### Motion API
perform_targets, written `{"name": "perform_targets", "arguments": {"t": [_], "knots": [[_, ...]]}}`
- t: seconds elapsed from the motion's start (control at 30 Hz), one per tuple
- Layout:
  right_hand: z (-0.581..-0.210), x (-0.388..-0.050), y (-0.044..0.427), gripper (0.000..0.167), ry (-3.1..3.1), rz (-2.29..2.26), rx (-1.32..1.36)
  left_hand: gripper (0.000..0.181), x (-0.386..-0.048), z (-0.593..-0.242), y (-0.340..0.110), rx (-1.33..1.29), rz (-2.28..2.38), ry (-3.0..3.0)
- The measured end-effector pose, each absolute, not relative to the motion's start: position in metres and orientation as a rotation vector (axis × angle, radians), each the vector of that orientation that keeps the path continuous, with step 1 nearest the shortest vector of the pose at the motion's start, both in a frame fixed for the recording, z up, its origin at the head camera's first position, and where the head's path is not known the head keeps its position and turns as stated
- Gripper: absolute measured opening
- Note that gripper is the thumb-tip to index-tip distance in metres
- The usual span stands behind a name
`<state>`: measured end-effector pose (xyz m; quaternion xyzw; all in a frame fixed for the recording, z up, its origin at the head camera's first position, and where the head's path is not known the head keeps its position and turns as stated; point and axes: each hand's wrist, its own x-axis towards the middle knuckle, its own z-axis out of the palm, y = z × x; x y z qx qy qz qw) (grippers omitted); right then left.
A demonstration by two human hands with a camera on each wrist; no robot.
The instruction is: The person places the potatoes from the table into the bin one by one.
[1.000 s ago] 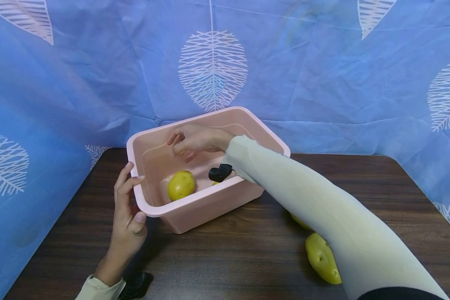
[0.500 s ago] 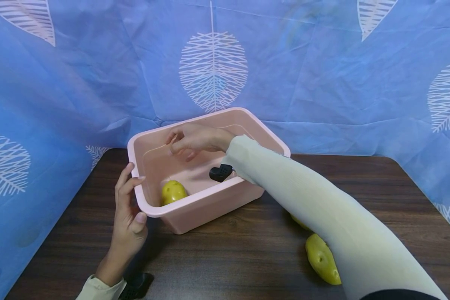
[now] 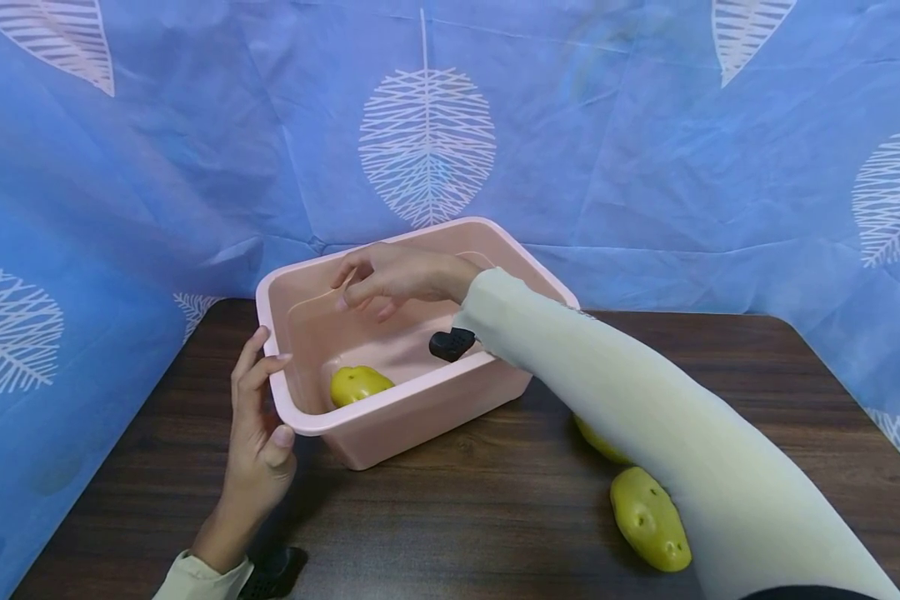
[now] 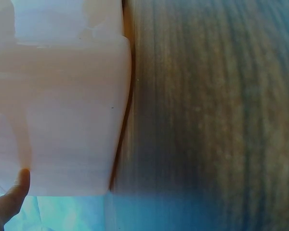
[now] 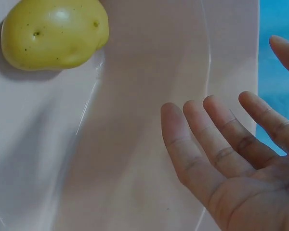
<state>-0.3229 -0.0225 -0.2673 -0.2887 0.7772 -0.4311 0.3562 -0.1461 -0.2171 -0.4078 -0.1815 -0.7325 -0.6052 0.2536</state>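
Note:
A pink plastic bin [image 3: 427, 417] stands on the table, turned at an angle. My left hand [image 3: 258, 442] holds its near left corner, with fingers at the rim and the thumb below it; one fingertip [image 4: 23, 178] shows against the outer wall in the left wrist view. Inside the bin my right hand [image 3: 405, 275] hovers with loosely bent fingers and nothing in them. A yellow potato [image 3: 358, 384] lies low in the bin, partly hidden by the near wall. In the right wrist view that potato [image 5: 58, 33] is apart from my spread fingers [image 5: 188, 159].
On the dark wooden table [image 3: 457, 533] another potato [image 3: 648, 518] lies beside my right sleeve [image 3: 607, 392]. A further potato [image 3: 598, 440] is mostly hidden by that sleeve. Behind the table hangs a blue cloth [image 3: 270, 125] with white leaf prints.
The potato in the bin has rolled over toward the near wall and now lies on its side. A second yellow patch near the right wrist no longer shows. Both hands have hardly moved.

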Motion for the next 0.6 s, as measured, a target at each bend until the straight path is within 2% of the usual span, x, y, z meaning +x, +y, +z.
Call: {"name": "perform_targets", "arguments": {"t": [0.6], "knots": [[-0.235, -0.316, 0.026, 0.054, 2.001, -1.228, -0.808, 0.068, -0.146, -0.408, -0.216, -0.478, -1.619, -2.000]]}}
